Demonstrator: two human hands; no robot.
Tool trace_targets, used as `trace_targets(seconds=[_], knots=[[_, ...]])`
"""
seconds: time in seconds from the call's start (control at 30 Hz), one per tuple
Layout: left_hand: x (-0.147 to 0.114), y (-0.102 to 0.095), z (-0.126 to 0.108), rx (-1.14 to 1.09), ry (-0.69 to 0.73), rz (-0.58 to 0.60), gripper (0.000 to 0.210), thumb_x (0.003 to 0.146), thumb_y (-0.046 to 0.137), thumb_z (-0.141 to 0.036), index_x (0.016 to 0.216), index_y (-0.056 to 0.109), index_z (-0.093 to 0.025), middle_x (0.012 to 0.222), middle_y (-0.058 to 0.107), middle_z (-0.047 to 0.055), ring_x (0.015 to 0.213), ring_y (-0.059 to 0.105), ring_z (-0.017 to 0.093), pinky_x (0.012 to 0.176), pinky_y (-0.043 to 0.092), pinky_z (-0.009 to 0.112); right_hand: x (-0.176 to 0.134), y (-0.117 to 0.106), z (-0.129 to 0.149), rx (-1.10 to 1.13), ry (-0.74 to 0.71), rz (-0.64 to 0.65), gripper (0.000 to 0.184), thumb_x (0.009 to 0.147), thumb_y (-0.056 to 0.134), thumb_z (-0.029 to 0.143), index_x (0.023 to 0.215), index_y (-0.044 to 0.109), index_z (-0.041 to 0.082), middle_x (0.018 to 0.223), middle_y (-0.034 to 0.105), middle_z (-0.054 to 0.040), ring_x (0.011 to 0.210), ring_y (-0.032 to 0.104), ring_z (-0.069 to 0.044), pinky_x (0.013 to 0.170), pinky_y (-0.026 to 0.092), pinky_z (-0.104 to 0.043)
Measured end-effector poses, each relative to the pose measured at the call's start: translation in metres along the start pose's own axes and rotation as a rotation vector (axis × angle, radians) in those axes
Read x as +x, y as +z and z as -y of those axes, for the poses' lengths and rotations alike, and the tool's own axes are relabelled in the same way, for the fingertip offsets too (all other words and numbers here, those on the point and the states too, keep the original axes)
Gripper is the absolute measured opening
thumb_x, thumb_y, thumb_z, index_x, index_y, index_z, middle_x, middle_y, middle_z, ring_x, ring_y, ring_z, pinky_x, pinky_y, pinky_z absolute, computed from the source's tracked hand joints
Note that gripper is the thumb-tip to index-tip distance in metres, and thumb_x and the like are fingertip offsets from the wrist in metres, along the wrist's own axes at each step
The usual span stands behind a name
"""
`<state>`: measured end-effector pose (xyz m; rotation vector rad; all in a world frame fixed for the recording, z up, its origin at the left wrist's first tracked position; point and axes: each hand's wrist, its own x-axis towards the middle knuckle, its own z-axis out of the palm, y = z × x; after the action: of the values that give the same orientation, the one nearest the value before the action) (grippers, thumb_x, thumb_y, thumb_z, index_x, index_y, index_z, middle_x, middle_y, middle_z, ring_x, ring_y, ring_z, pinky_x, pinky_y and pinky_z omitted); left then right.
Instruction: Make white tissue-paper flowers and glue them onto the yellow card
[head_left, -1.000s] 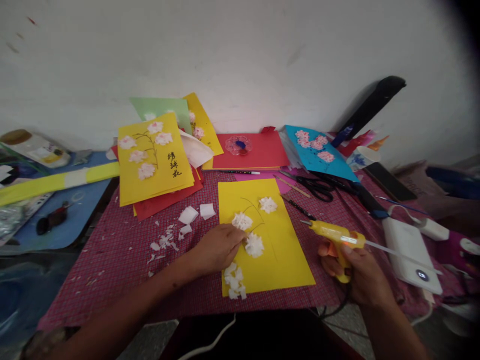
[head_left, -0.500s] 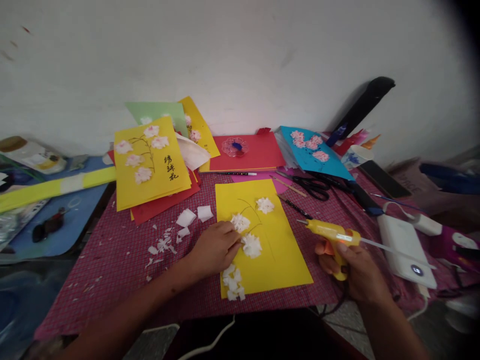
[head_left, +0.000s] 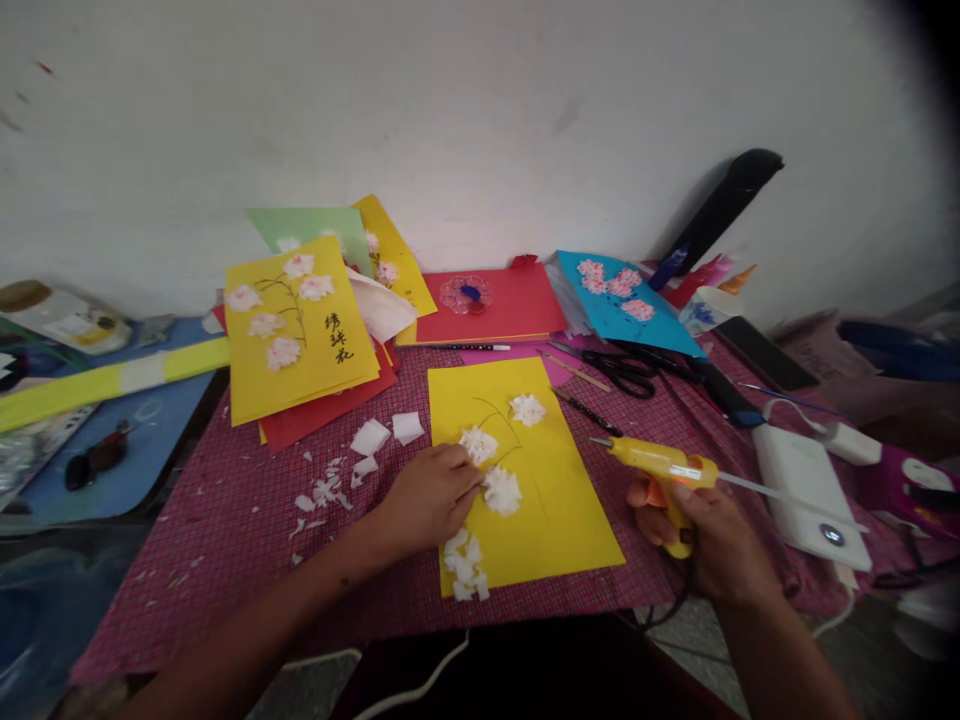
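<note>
The left hand (head_left: 431, 495) is bending its fingers nearly closed, any hold hidden, beside three white blossoms (head_left: 502, 491) already sitting on a yellow sheet (head_left: 574, 520); below those fingers, paper scraps (head_left: 466, 566) are seemingly lying unused. The right hand (head_left: 705, 525) is gripping a glue gun (head_left: 660, 461).

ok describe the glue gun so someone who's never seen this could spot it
On the red checked cloth, find the nearest yellow sheet, with white paper flowers. Just to its right, the right hand holds the glue gun by its handle. Unlike the black scissors and white box nearby, it is yellow, with a grey nozzle and a pale stick out the back.
</note>
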<state>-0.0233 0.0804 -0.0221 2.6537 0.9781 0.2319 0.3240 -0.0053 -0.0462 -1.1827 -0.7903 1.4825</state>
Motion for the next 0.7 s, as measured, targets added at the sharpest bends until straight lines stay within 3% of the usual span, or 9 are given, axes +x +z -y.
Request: trace_targets(seconds=[0.17, 0.4, 0.7], knots=[[-0.0011, -0.0014, 0.0006, 0.013, 0.008, 0.031, 0.024, 0.099, 0.044, -0.023, 0.094, 0.067, -0.017, 0.088, 0.061, 0.006, 0.085, 0.057, 0.020, 0.081, 0.047, 0.034, 0.0004, -0.0008, -0.0003, -0.027, 0.018, -0.005, 0.035, 0.090, 0.061, 0.051, 0.087, 0.069, 0.017, 0.053, 0.049, -0.0018, 0.048, 0.039, -0.014, 0.044, 0.025, -0.029], [-0.0047, 0.0012, 0.0057, -0.142, -0.050, -0.088, 0.022, 0.095, 0.045, -0.016, 0.094, 0.067, -0.018, 0.090, 0.063, 0.007, 0.087, 0.059, 0.019, 0.080, 0.049, 0.032, -0.0006, 0.0020, 0.0015, -0.019, 0.011, -0.002, 0.035, 0.090, 0.062, 0.051, 0.085, 0.069, 0.017, 0.051, 0.049, -0.0015, 0.048, 0.041, -0.013, 0.045, 0.025, -0.028], [0.0035, -0.0042, -0.0038, -0.031, 0.004, 0.006, 0.022, 0.096, 0.045, -0.021, 0.090, 0.066, -0.018, 0.087, 0.061, 0.007, 0.084, 0.058, 0.020, 0.078, 0.048, 0.033, 0.0002, -0.0020, -0.0024, -0.019, 0.009, -0.010, 0.034, 0.090, 0.063, 0.051, 0.085, 0.069, 0.017, 0.054, 0.051, -0.0021, 0.049, 0.041, -0.014, 0.046, 0.023, -0.029]])
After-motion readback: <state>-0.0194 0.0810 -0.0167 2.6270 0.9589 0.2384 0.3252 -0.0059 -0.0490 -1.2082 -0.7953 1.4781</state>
